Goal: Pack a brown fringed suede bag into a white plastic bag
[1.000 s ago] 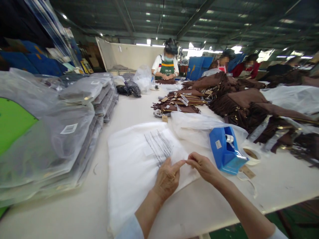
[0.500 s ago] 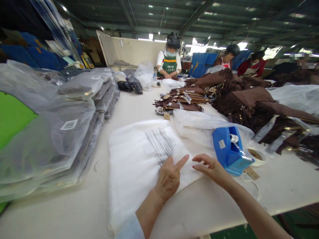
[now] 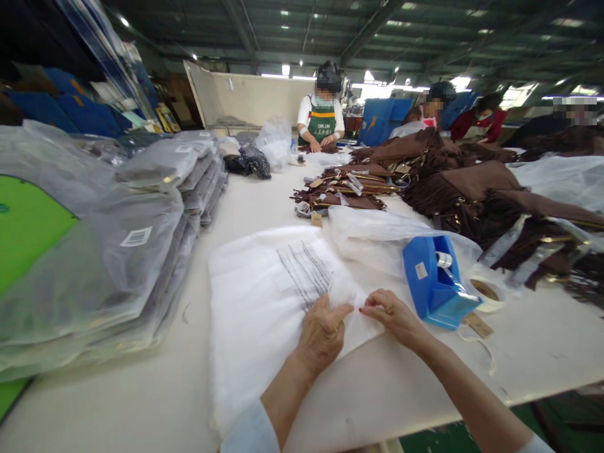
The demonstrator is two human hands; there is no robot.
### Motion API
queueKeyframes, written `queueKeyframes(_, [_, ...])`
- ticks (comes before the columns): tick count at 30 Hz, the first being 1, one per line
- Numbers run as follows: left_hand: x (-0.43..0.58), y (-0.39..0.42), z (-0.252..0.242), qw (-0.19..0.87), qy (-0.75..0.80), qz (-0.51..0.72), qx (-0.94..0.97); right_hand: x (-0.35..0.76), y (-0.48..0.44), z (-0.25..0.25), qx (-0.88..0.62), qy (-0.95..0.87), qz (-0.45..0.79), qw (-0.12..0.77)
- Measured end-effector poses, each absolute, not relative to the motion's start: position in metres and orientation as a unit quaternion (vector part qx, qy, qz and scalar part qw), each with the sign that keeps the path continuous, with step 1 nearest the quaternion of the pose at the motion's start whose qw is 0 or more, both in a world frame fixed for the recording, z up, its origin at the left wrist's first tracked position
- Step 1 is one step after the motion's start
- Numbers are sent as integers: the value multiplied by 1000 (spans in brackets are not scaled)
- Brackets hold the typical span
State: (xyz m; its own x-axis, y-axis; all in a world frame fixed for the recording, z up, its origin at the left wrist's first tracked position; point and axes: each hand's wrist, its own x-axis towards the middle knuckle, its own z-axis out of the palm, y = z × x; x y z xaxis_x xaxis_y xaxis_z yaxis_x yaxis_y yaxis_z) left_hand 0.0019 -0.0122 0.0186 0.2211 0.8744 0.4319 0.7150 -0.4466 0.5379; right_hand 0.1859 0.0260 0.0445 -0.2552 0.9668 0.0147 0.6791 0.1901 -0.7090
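A white plastic bag (image 3: 255,327) with dark printed lines lies flat on the table in front of me. My left hand (image 3: 323,330) rests on its right part, thumb stretched toward the right and fingers partly hidden. Close beside that thumb, my right hand (image 3: 389,314) pinches at the bag's right edge, thumb and forefinger together; the exact bit between the fingertips is too small to make out. Just right of my right hand stands a blue tape dispenser (image 3: 427,283) with clear tape drawn across it.
Stacked grey bagged goods (image 3: 141,264) fill the left side of the table (image 3: 113,409). Brown fringed bags (image 3: 476,189) are heaped at the right, with more (image 3: 349,185) ahead. A tape roll (image 3: 488,296) and paper tag (image 3: 479,325) lie beside the dispenser. A co-worker (image 3: 321,116) stands across.
My right hand has moved slightly left to the bag's edge, and its fingers have closed into a pinch. My left thumb has lowered a little; the bag's right part looks more wrinkled.
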Motion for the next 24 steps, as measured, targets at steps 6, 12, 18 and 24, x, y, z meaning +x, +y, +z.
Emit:
queueKeyframes(6, [3, -15, 25, 118, 516, 359, 769, 172, 25, 61, -560, -720, 310, 268])
queueKeyframes(12, [4, -14, 19, 100, 527, 346, 770, 164, 26, 62, -564, -691, 330, 308])
queueKeyframes(18, [2, -13, 18, 89, 523, 337, 778, 193, 18, 47, -560, -723, 293, 279])
queueKeyframes(24, [1, -12, 15, 116, 500, 341, 788, 198, 18, 28, -561, -755, 255, 225])
